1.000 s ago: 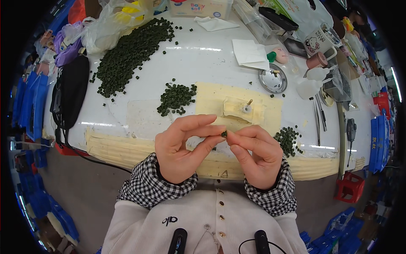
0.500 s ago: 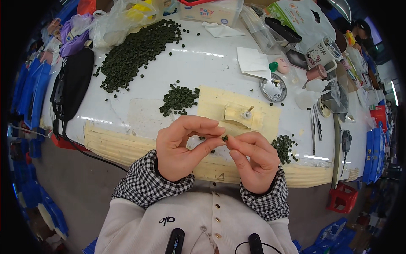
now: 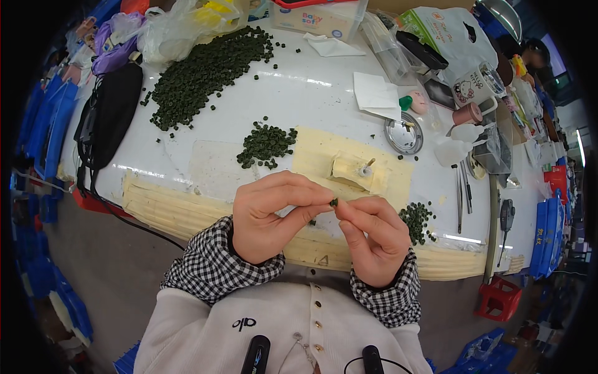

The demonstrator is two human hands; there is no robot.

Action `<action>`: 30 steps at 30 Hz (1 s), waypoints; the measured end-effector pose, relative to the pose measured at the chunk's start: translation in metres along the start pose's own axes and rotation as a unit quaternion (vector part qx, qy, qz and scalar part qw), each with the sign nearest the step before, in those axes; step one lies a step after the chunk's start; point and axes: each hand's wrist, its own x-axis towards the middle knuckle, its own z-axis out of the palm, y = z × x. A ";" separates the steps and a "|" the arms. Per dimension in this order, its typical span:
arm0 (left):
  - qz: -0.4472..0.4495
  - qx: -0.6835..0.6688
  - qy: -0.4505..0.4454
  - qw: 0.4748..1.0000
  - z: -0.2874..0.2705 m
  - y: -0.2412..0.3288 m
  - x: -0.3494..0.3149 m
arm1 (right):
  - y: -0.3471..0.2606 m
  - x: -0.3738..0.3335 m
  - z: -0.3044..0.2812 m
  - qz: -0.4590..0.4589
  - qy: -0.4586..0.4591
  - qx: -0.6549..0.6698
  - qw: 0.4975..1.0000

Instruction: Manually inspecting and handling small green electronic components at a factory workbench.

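A small dark green piece, short and ring-like, is between the fingertips of both hands above the table's near edge. My left hand pinches it from the left with thumb and forefinger. My right hand has its thumb and fingertips closed against the piece's right side; whether it holds something finer is too small to tell. Just beyond the hands stands a cream block with a short peg on a yellow sheet. Small heaps of similar pieces lie left of the sheet and right of my right hand.
A large heap of dark green pieces spreads at the far left beside a black pouch. To the right are a round metal dish, tweezers, a pink spool and a mug. Padding lines the near edge.
My left thumb and forefinger have closed together onto the small green piece; they were apart before. My right hand has barely moved. The whole view has shifted slightly.
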 end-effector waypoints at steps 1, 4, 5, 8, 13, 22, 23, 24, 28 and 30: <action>0.000 0.001 -0.002 1.000 0.000 0.000 0.000 | 0.000 0.000 0.000 0.001 0.002 -0.001 1.000; -0.005 0.007 -0.006 1.000 -0.001 0.001 0.000 | -0.001 0.000 0.001 0.004 0.003 -0.007 1.000; -0.007 0.009 -0.008 1.000 -0.001 0.001 -0.001 | -0.002 0.000 0.001 0.005 0.003 -0.010 1.000; 0.007 0.020 -0.009 1.000 -0.002 -0.001 -0.001 | -0.003 0.000 0.000 0.004 -0.002 -0.022 1.000; -0.002 0.015 -0.008 1.000 -0.001 0.001 0.000 | 0.000 0.000 0.000 -0.005 0.000 -0.029 1.000; -0.004 0.024 -0.002 1.000 0.000 0.002 0.002 | -0.001 -0.001 0.002 0.014 0.011 -0.015 1.000; -0.006 0.026 -0.004 1.000 0.001 0.002 0.002 | -0.001 -0.001 0.002 0.015 0.014 -0.013 1.000; -0.007 0.024 -0.007 1.000 0.001 0.003 0.002 | -0.001 -0.002 0.002 0.015 0.018 -0.010 1.000; -0.026 0.007 -0.011 1.000 0.001 0.001 0.001 | 0.002 -0.002 0.005 0.025 0.035 0.001 0.999; -0.035 0.003 -0.009 0.999 0.001 0.000 0.000 | 0.001 -0.001 0.006 0.030 0.037 0.000 0.999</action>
